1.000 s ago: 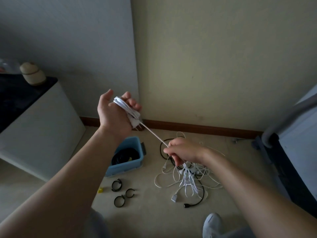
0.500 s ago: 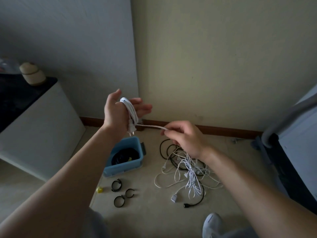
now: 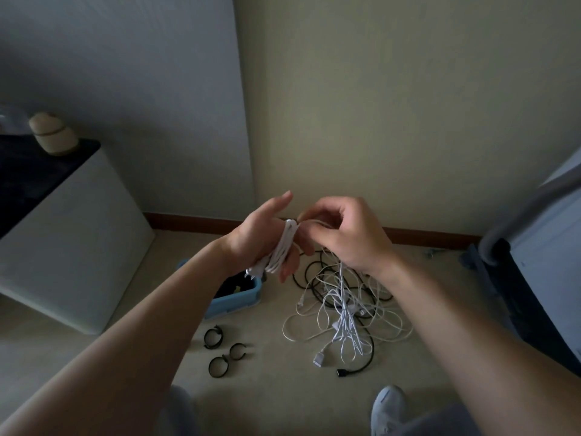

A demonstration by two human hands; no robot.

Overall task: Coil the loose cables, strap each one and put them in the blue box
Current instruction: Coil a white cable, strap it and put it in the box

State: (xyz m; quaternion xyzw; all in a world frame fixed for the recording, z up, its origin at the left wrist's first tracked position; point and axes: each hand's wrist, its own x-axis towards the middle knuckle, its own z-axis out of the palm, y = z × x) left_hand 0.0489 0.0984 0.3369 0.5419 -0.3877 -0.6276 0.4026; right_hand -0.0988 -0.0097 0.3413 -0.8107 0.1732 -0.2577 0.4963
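Head view, nearest first. Saw left hand (image 3: 262, 239) raised upright, fingers straight and together, thin white cable (image 3: 283, 251) wound as a coil round its palm. Saw right hand (image 3: 349, 236) pinching that cable's loose run, fingers curled, just beside the left fingers. Noted toe of grey fabric shoe (image 3: 388, 407) far below the right wrist. Found three black looped straps (image 3: 217, 336) on beige floor (image 3: 283, 391) below the left forearm. Found tangle of loose white and black cables (image 3: 342, 313) under the right hand. Spotted open blue plastic box (image 3: 239, 303) under the left hand, partly hidden by the forearm, something dark inside. Noted white cabinet with dark top (image 3: 78, 247) left of it, brown skirting board (image 3: 424, 239) beyond both hands.
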